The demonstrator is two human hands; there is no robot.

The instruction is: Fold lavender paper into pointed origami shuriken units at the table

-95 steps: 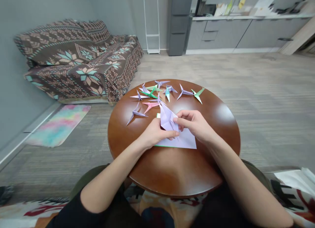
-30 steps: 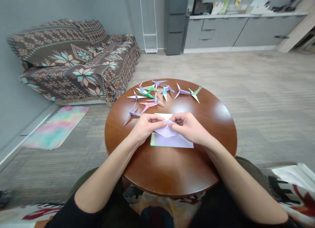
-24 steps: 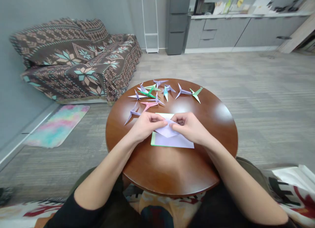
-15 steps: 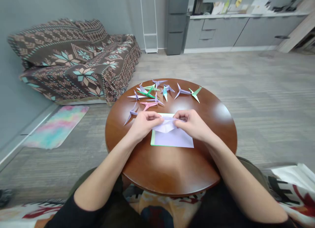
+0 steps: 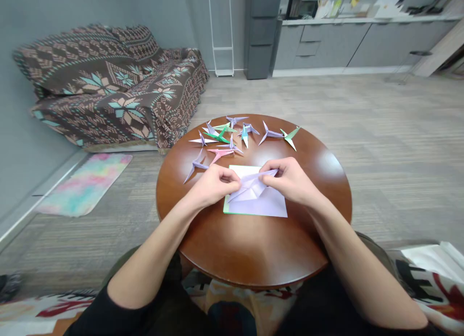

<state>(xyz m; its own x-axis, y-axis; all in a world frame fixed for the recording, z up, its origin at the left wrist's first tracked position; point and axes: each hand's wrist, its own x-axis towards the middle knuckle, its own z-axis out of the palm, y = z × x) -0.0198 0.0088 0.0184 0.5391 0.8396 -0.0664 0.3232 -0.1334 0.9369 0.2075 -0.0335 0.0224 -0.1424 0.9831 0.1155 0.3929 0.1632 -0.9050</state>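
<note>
Lavender folded paper [image 5: 250, 190] | left fingers [image 5: 232, 185], right fingers [image 5: 270, 180]: both pinching it | cloth lettering [image 5: 409, 274] unclear

"What's at ten o'clock?"
"A sofa [image 5: 174, 67] under a patterned cover [image 5: 85, 96]; a pastel mat [image 5: 87, 183] lies at nine."
"And up around twelve?"
"A grey fridge [image 5: 260, 34], with grey cabinets [image 5: 333, 45] at one."
</note>
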